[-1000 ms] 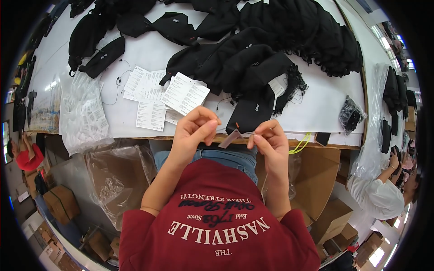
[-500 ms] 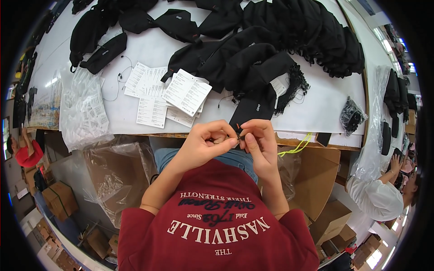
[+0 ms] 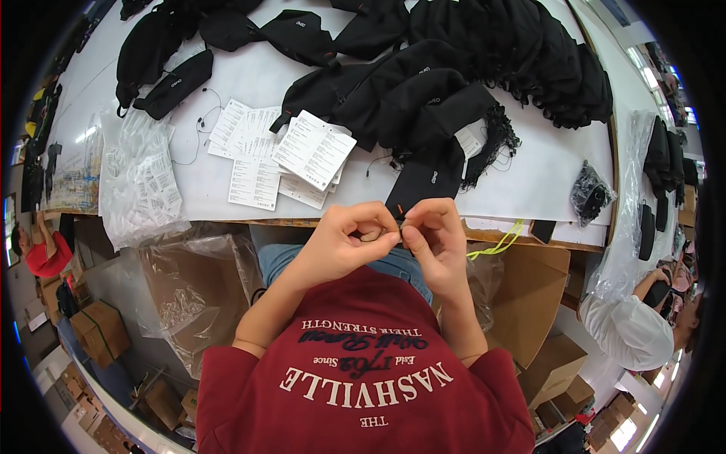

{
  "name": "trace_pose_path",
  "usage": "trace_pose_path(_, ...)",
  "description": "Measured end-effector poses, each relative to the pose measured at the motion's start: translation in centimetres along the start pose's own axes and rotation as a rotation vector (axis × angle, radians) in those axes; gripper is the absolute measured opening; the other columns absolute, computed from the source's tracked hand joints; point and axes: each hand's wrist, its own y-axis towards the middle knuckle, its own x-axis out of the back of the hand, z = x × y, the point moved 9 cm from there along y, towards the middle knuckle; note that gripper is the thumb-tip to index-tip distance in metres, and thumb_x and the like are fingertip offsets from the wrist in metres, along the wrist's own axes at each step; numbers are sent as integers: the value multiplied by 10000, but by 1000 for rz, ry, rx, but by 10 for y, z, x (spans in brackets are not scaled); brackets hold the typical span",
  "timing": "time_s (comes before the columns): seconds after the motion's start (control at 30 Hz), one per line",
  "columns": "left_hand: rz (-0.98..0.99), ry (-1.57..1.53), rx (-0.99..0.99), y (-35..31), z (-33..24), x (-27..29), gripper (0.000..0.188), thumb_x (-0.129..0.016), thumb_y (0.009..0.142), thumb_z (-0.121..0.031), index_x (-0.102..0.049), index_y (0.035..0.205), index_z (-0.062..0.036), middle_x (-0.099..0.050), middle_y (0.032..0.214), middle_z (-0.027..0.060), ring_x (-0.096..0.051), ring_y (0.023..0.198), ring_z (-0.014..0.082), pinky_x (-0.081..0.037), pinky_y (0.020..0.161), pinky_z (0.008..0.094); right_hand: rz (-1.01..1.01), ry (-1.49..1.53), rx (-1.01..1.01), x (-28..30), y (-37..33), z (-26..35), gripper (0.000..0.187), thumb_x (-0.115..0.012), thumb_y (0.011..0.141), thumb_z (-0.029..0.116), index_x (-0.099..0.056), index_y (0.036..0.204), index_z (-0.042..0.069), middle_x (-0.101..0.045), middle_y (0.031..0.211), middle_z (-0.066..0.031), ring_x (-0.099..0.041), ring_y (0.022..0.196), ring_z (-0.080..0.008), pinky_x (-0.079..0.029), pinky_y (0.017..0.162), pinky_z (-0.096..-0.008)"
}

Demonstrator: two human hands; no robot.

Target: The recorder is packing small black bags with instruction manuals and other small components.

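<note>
My left hand (image 3: 349, 236) and my right hand (image 3: 437, 240) meet at the table's near edge, thumbs and fingertips pinched together. What they pinch is too small and too covered to make out. A small orange tip (image 3: 401, 209) shows just above the fingertips. Directly beyond them lies a flat black fabric bag (image 3: 426, 181), its near end partly hidden by my hands. Left of it are stacks of white printed tags (image 3: 314, 150). A bundle of black strings (image 3: 491, 144) sits to the right of the bag, over a white tag.
More black bags (image 3: 522, 53) are heaped across the far side of the table (image 3: 541, 170). A clear plastic bag of labels (image 3: 140, 178) hangs over the front left edge. A small bag of black parts (image 3: 591, 193) lies right. Cardboard boxes (image 3: 98, 331) stand below; another person (image 3: 628, 329) sits right.
My right fingers have closed in slightly toward the left fingertips, and both hands stay in nearly the same place. At the right, the other person's arm has shifted.
</note>
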Motion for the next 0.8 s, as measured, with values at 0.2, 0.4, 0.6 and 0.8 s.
trace_pose_path(0.2, -9, 170, -44, -5, -2, -6, 71, -641, 814, -91, -586, 796, -51, -391, 528, -10, -349, 467, 66, -288, 457, 248, 58, -45, -98, 9, -2, -2, 138, -569, 903, 37, -511, 1027, 26, -583, 791, -22, -551, 727, -71, -419, 649, -202)
trace_pose_path(0.4, 280, 510, -415, -14, -16, -77, 94, -649, 775, -141, -579, 769, -78, -513, 574, 71, -550, 537, 233, -436, 488, 348, -152, -979, 33, 33, 12, -6, 270, -703, 760, 183, -572, 952, 46, -554, 916, -93, -499, 926, -287, -399, 815, -374)
trace_pose_path(0.6, 466, 597, -459, -25, -6, -108, 115, -661, 789, -149, -590, 826, -67, -544, 664, 83, -562, 634, 239, -463, 559, 344, -314, -1146, -39, 65, -1, -12, 232, -700, 717, 153, -572, 867, 30, -581, 918, -87, -543, 914, -287, -429, 794, -381)
trace_pose_path(0.8, 56, 690, -615, 9, -32, -61, 379, -689, 792, -190, -564, 1124, -57, -558, 1149, 99, -515, 1075, 295, -435, 900, 388, -458, -1063, 87, 85, -20, 49, 90, -664, 743, 34, -600, 797, 3, -640, 895, -100, -606, 843, -265, -478, 744, -331)
